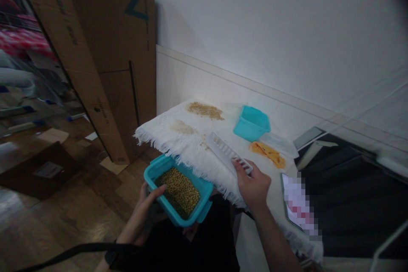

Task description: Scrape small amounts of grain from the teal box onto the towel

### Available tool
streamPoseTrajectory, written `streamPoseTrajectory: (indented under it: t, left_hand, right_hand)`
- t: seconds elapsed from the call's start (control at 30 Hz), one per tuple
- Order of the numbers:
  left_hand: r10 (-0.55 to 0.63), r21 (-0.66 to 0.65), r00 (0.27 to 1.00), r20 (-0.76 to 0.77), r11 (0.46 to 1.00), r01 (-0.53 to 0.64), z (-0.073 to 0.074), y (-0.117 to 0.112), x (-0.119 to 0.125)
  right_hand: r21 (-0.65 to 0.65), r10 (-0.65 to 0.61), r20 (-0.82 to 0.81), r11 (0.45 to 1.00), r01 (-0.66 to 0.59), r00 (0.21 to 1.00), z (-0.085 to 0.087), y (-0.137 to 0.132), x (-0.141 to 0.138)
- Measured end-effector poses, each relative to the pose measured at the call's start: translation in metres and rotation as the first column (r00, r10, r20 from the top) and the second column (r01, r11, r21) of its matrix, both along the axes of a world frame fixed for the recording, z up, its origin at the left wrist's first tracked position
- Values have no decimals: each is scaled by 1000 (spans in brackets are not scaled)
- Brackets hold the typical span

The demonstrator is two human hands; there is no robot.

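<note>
Two separate grips

In my head view, white cloth [204,163] spreads below the right hand [255,185], pale wall [270,29] beyond. That hand grips a tray [223,153], long axis pointing forward-left; the left hand [143,208] grips a tub [204,185] of beans [183,189].

A turquoise plastic tub [183,222], open side up, sits held just before the fringed edge of the bench [267,180], partly filled with yellowish-green beans [181,189]. A narrow white tray [219,148] with crosswise ribs slants above the bench.
</note>
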State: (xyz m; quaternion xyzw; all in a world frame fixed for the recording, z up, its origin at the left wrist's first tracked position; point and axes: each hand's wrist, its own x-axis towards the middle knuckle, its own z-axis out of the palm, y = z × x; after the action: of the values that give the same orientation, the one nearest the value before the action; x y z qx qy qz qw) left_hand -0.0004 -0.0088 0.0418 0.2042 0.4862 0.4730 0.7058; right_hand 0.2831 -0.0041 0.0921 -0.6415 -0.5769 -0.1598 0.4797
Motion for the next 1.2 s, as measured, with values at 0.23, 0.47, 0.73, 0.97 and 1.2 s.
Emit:
streamPoseTrajectory:
  t: [0.23, 0.47, 0.73, 0.97, 1.2]
  left_hand:
    - [-24, -18, 1000, 5, 1000, 24, -1, 0, 1]
    - [-16, -20, 1000, 12, 1000, 16, -1, 1, 0]
    - [-34, -44, 999, 26, 998, 35, -2, 1, -1]
    - [-67, -37, 998, 16, 997, 67, -3, 0, -1]
    - [-66, -40, 998, 11, 997, 67, -2, 0, 0]
  right_hand:
    - [-92, 77, -97, 992, -86, 992, 1, 31, 2]
    - [-94, 108, -45, 989, -112, 993, 0, 41, -3]
    - [-77, 162, -41, 983, -165, 986, 1, 34, -10]
    - [-83, 197, -54, 976, -201, 979, -1, 31, -16]
    - [-13, 234, 20, 972, -234, 972, -4, 30, -17]
